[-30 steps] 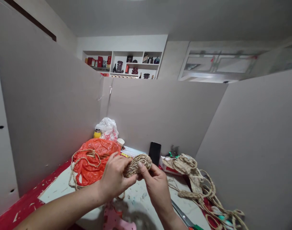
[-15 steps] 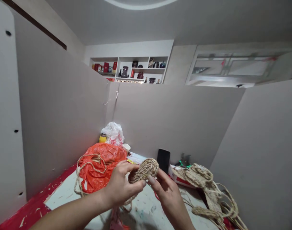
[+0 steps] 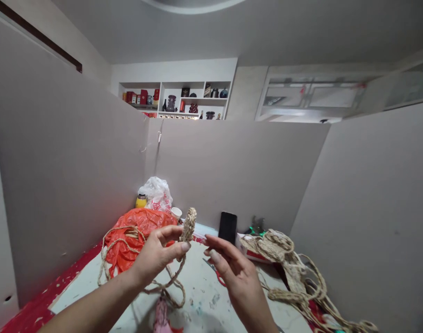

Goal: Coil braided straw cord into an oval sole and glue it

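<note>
My left hand [image 3: 158, 252] pinches a small woven straw disc [image 3: 189, 224] between thumb and fingers, holding it on edge above the table. A loose braided straw tail [image 3: 168, 283] hangs from the disc and loops down to the table. My right hand [image 3: 232, 268] hovers just right of the disc with its fingers spread and nothing in it.
An orange plastic bag [image 3: 133, 232] with braid on it lies at left. Behind it are a white bag [image 3: 156, 193], a yellow jar [image 3: 141, 200] and a paper cup [image 3: 176, 212]. A black phone [image 3: 227, 227] leans on the grey partition. A braid pile [image 3: 288, 268] lies right.
My right hand has let go of the disc and opened. My left hand has turned the disc from flat to edge-on and raised it slightly.
</note>
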Demonstrator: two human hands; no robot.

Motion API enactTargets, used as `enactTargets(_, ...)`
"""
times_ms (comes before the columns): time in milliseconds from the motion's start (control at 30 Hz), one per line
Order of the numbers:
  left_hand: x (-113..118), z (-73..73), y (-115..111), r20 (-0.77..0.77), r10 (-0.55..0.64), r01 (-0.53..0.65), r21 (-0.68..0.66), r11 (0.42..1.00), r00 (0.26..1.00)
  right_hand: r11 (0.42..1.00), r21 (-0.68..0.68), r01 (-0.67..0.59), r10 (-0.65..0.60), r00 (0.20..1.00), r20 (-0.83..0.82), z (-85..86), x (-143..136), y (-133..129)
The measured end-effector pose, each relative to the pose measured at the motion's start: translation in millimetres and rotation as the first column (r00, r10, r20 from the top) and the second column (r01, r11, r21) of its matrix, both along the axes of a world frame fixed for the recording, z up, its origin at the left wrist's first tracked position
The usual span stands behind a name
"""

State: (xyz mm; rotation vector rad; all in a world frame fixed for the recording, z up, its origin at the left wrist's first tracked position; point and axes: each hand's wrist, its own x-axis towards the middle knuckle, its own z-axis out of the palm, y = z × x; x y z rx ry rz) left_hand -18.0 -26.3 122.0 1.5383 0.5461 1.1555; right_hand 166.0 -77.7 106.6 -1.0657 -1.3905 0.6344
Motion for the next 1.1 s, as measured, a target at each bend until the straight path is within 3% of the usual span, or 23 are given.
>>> enactTargets(100,-0.1,0.8,-1.4,-0.087,0.17,-0.158,0.129,0.979,0.982,1.0,-0.002,-0.023,0.023,0.999,-0.023,-3.9,-2.3,-0.5)
enactTargets(167,0.7,-1.0,-2.8,-0.14,0.316,-0.272,0.265,0.925,0.938,1.0,0.007,-0.028,0.029,0.999,-0.041,-6.2,-2.6,-0.6)
enactTargets(267,2.3,-6.2,-3.6,-0.134,0.514,-0.388,0.506,0.771,0.847,0.998,-0.001,-0.069,0.069,0.995,-0.067,-7.8,-4.3,-0.7)
enactTargets(433,4.1,-13.9,-1.4,-0.011,0.66,-0.387,0.803,0.454,0.752,0.981,0.016,-0.196,0.195,0.98,0.03,-8.7,-16.1,0.0)
enactTargets(500,5.0,-16.4,-0.7,0.015,0.69,-0.363,0.858,0.363,0.723,0.979,0.014,-0.203,0.202,0.978,0.053,-11.6,-20.1,2.5)
enactTargets(567,6.4,-19.2,0.0,0.022,0.709,-0.342,0.886,0.313,0.705,0.983,-0.006,-0.183,0.183,0.983,0.022,-17.0,-21.3,7.4)
enactTargets(600,7.2,-20.5,0.7,0.012,0.709,-0.34,0.883,0.323,0.705,0.983,-0.022,-0.181,0.181,0.983,-0.006,-20.3,-20.9,10.9)
enactTargets(633,8.0,-21.7,2.0,-0.009,0.698,-0.348,0.862,0.368,0.716,0.981,-0.033,-0.191,0.19,0.981,-0.036,-24.0,-19.9,14.9)
enactTargets(667,8.7,-22.7,4.2,-0.04,0.667,-0.368,0.809,0.458,0.744,0.978,-0.04,-0.206,0.203,0.977,-0.063,-27.9,-18.5,19.3)
enactTargets(700,9.1,-23.5,7.6,-0.077,0.593,-0.383,0.696,0.607,0.801,0.976,-0.045,-0.213,0.208,0.974,-0.092,-31.8,-16.8,24.1)
enactTargets(767,8.8,-25.5,19.0,-0.09,0.34,-0.298,0.31,0.903,0.936,0.978,-0.066,-0.199,0.187,0.97,-0.155,-39.7,-13.1,33.6)
enactTargets(800,7.9,-27.2,27.0,-0.044,0.185,-0.181,0.082,0.98,0.982,0.979,-0.088,-0.184,0.165,0.969,-0.186,-43.5,-11.4,38.0)
enactTargets(833,6.6,-29.9,36.4,-0.005,0.072,-0.072,-0.066,0.995,0.997,0.979,-0.117,-0.168,0.141,0.967,-0.213,-47.2,-9.8,42.0)
enactTargets(933,1.0,-44.5,67.3,0.038,-0.086,0.093,-0.253,0.963,0.996,0.968,-0.204,-0.147,0.089,0.959,-0.268,-57.5,-7.2,51.0)
enactTargets(1100,-7.0,-72.0,98.2,0.16,-0.226,0.274,-0.437,0.856,0.961,0.944,-0.295,-0.15,0.049,0.944,-0.326,-70.7,-13.2,55.9)
